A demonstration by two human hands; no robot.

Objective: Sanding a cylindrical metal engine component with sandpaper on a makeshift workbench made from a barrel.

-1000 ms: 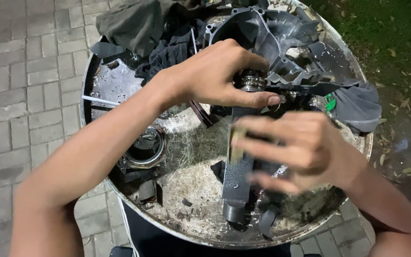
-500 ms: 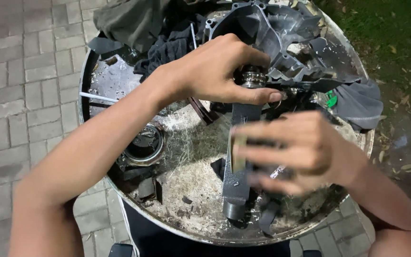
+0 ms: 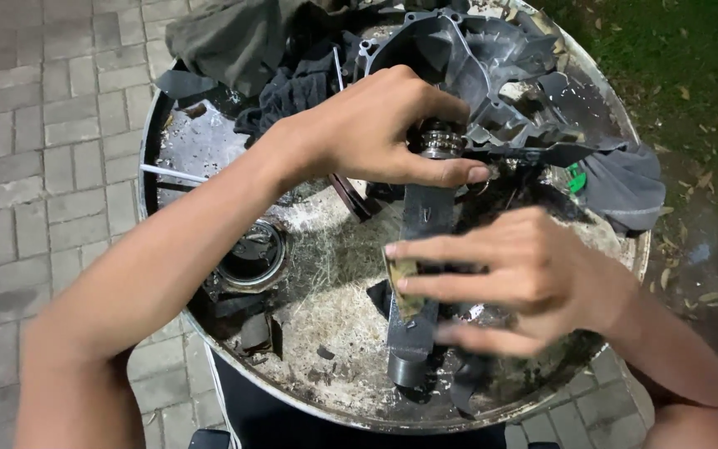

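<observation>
A long dark metal part (image 3: 425, 241) is laid across a round, grimy metal tray (image 3: 209, 141) set on a brick-paved ground (image 3: 35, 125).

The left hand (image 3: 376, 133) is closed over the top end of the part, thumb and fingers curled around a ribbed, bearing-like ring (image 3: 440, 140) seated there.

The right hand (image 3: 517, 278) is pressed flat-fingered against the part's mid-length; a small folded tan piece (image 3: 403, 287), seemingly abrasive paper, is pinched under the fingertips. The hand is blurred, so the exact grip cannot be told.

Step judged: the shaft of the part is being rubbed or cleaned while the top end is steadied.

Next move, as a judgement: firm bracing by the left hand, and an even stroke along the length without the paper slipping out.

Nearby: a grey engine casing (image 3: 475, 58), dark rags (image 3: 292, 83), a round metal ring (image 3: 251, 254), grass (image 3: 691, 66) beyond the tray.
</observation>
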